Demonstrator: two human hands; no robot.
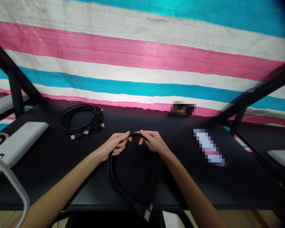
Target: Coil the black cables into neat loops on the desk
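Between my hands hangs a coiled black cable [110, 172], its loops gathered at the top. My left hand [115, 145] pinches the upper left of the coil, thumb on top and fingers curled beneath. On the upper right, my right hand [154, 142] grips the same loops between thumb and fingers. The cable's connector ends [147, 215] with pale metal tips dangle at the bottom, past the table's front edge. Farther back on the left lies a second coiled black cable [82, 128], with several metal-tipped plugs on its near side.
The black table [90, 193] has a white power strip-like box [21, 142] at left, with a white curved tube [16, 186] before it. A blurred-out white packet [209, 147] lies right; a blurred dark object [182, 108] sits behind. Black frame bars [242, 101] flank a striped sheet [133, 53].
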